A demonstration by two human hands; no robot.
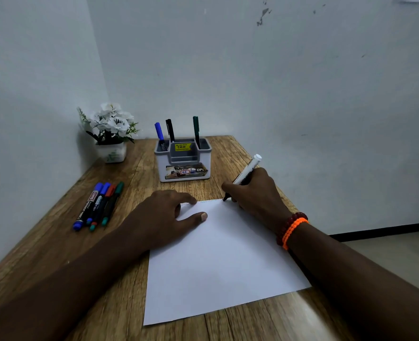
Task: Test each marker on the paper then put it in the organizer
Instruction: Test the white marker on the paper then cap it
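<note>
While the left hand [165,212] lies flat with fingers spread over the far left corner of a white sheet of paper [218,262], the right hand [255,193] pinches a white-barrelled marker [246,173] in a writing grip, its dark tip touching the sheet's far right corner at the very edge. Faint coloured scribbles [203,202] run along that far edge between the two hands. The sheet sits at an angle on a wooden desk [55,242], its near right corner just beside the desk's right edge, beyond which the floor drops away. A grey-and-white organizer [183,166] stands behind the paper, near the back wall, holding a blue marker [159,134] and a black marker [170,130] in its left compartment and a dark green marker [196,130] in its right one, all upright. Four capped markers [97,205] lie side by side, touching, on the left of the desk, well apart from the paper. A pot of white flowers [111,134] fills the back left corner against the wall. Bare wood lies open between the loose markers and the organizer. An orange band and red beads [292,228] circle the right wrist.
</note>
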